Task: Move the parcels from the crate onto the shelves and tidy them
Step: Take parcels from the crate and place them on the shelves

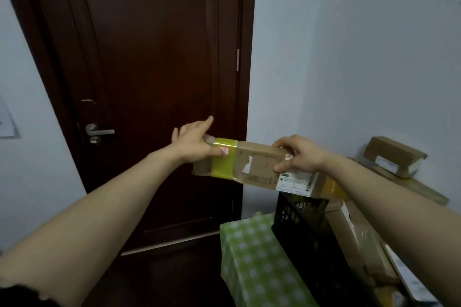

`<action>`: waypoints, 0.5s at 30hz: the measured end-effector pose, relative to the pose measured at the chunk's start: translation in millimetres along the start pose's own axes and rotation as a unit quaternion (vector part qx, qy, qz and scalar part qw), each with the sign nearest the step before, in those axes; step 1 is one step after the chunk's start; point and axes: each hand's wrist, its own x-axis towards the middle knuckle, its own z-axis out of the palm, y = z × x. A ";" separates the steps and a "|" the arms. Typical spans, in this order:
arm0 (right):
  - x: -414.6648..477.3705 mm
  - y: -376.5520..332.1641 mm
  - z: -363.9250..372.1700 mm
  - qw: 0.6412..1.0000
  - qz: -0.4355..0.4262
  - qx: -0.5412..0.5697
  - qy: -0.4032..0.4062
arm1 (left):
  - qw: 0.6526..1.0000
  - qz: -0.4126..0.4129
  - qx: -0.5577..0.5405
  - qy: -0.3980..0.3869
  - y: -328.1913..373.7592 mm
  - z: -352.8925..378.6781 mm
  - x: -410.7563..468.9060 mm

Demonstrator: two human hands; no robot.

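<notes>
I hold a long brown cardboard parcel [259,166] in the air, level, in front of the dark door. It has a yellow-green tape band near its left end and a white shipping label at its right end. My left hand [193,141] presses against the left end with the index finger straight and the thumb lying over the tape. My right hand [298,153] grips the right part, fingers curled over the top edge and thumb on the front. Below the parcel stands a black plastic crate [299,222] with parcels beside it.
A dark wooden door [149,70] with a metal handle [98,132] fills the left. A green checked cloth [257,264] covers something beside the crate. Cardboard boxes [394,154] are stacked at the right against the pale wall, with more parcels [369,247] lower right.
</notes>
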 end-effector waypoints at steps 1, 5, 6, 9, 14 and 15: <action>-2.3 3.6 -1.4 0.999 0.014 0.030 -0.005 | 0.997 -0.034 -0.069 -0.001 -10.0 -3.7 -4.9; -5.1 6.6 -1.5 0.991 0.044 0.121 -0.027 | 0.957 -0.070 -0.278 -0.045 -33.3 0.1 -25.1; -4.9 5.6 -0.4 0.990 0.042 0.127 -0.033 | 0.955 -0.066 -0.284 -0.049 -35.6 1.8 -28.6; -5.2 0.7 1.4 0.990 0.038 0.129 -0.051 | 0.953 -0.067 -0.292 -0.041 -40.2 3.7 -34.0; -6.5 -6.1 3.2 0.988 0.039 0.133 -0.072 | 0.951 -0.067 -0.300 -0.044 -47.3 3.3 -38.7; -5.9 -7.5 4.2 0.988 0.038 0.129 -0.074 | 0.950 -0.066 -0.303 -0.045 -49.6 3.1 -39.4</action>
